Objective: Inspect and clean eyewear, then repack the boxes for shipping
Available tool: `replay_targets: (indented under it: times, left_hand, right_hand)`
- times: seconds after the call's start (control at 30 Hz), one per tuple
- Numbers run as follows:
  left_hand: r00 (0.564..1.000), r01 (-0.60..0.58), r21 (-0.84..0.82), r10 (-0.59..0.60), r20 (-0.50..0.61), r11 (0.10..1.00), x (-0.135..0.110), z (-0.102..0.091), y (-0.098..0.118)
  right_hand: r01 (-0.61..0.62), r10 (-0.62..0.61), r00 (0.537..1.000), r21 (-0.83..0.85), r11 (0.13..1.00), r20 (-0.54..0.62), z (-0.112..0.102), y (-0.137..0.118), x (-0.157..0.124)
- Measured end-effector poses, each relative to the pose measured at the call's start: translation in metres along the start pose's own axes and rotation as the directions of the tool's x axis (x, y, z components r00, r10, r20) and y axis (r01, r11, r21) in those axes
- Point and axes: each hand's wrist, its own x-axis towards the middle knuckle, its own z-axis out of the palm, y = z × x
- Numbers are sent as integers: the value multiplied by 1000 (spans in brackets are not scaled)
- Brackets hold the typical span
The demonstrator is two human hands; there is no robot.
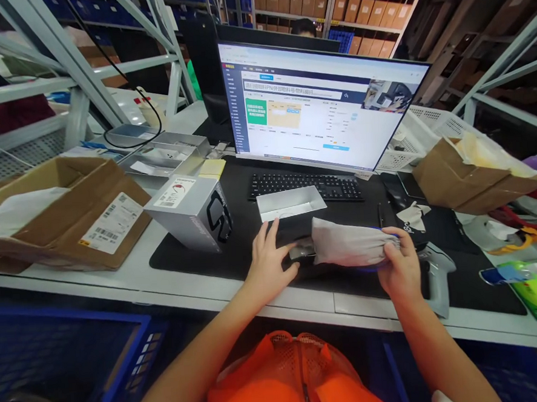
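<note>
My right hand (402, 267) is closed on one end of a grey fabric pouch (348, 246) that lies across the black desk mat (234, 227). A dark flat object (301, 250) sticks out of the pouch's left end. My left hand (268, 258) rests on the mat with fingers spread, its thumb touching that object. Just behind stands an open silver box tray (290, 202). A silver product box (191, 210) with a white label stands to the left of my left hand.
A keyboard (304, 185) and a lit monitor (321, 104) stand behind the tray. An open cardboard box (55, 214) sits at the left, another (467, 180) at the right. A grey barcode scanner (439, 275) lies beside my right hand. Silver trays (160, 150) sit farther back.
</note>
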Motion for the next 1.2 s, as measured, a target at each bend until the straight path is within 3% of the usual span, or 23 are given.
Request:
replay_targets:
  times: [0.07, 0.1, 0.17, 0.23, 0.27, 0.4, 0.53, 0.73, 0.9, 1.1, 1.2]
  left_hand:
    - [987, -160, 134, 159, 14, 978, 12, -11, 3]
    - [965, -261, 168, 250, 83, 951, 19, -16, 5]
    - [874, -435, 162, 372, 312, 886, 36, -20, 11]
    - [788, -476, 158, 340, 513, 865, 50, -17, 19]
    - [779, -449, 194, 276, 563, 872, 55, -13, 23]
    - [824, -321, 370, 65, 563, 872, 59, 3, 35]
    - [846, -273, 439, -4, 533, 856, 54, 14, 36]
    - [867, -230, 497, -56, 495, 837, 53, 23, 32]
    - [857, -265, 515, -45, 513, 815, 51, 25, 34]
    - [831, -369, 485, 48, 554, 792, 38, 19, 44]
    - [830, -415, 453, 125, 543, 789, 35, 17, 37]
  right_hand:
    - [-24, 25, 998, 13, 1000, -56, -3, 0, 2]
    - [-23, 24, 997, 12, 1000, -78, -3, 1, 2]
    - [28, -28, 988, 1, 1000, -155, -2, 3, 2]
    - [74, -79, 967, -29, 997, -244, -2, 7, 0]
    - [64, -74, 960, -46, 997, -271, -3, 10, -3]
    - [-21, -13, 960, -120, 993, -279, -10, 26, -17]
    - [-9, -31, 957, -135, 991, -290, -20, 45, -33]
    - [-82, 97, 937, 60, 995, -335, -24, 58, -46]
    - [-80, 96, 937, 62, 995, -336, -26, 59, -50]
    - [-52, 26, 938, -66, 996, -347, -33, 68, -55]
    - [-46, 21, 942, -68, 997, -335, -36, 75, -55]
